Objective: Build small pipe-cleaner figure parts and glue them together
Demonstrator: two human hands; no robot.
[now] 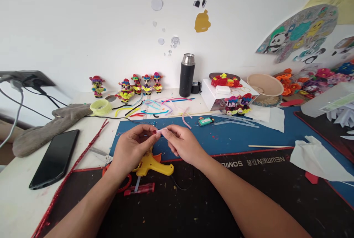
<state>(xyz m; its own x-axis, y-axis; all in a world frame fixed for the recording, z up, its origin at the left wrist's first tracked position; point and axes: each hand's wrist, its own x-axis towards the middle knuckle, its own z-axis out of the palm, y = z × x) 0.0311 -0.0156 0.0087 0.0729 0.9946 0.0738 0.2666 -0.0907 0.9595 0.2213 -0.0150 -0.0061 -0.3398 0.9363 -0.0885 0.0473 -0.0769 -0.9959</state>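
Observation:
Above the middle of the mat, my left hand (pixel 134 149) pinches a small dark red piece (pixel 154 132) between thumb and fingers. A short pale pinkish strip (pixel 159 131) reaches from it to my right hand (pixel 184 144), whose thumb and forefinger are closed on its other end. The fingertips nearly meet, and they hide most of both pieces. Just below my hands lies a yellow glue gun (pixel 155 167) with a translucent glue stick (pixel 137 184) in its back. Red-handled scissors (pixel 125 184) are partly covered by my left wrist.
A black phone (pixel 55 158) and long red tinsel stems (pixel 74 164) lie left. Behind are loose coloured pipe cleaners (pixel 155 112), yellow tape (pixel 101 107), small pipe-cleaner dolls (pixel 125 90) and a black thermos (pixel 187 77). White tissue (pixel 318 158) and a thin wooden stick (pixel 269 146) lie right.

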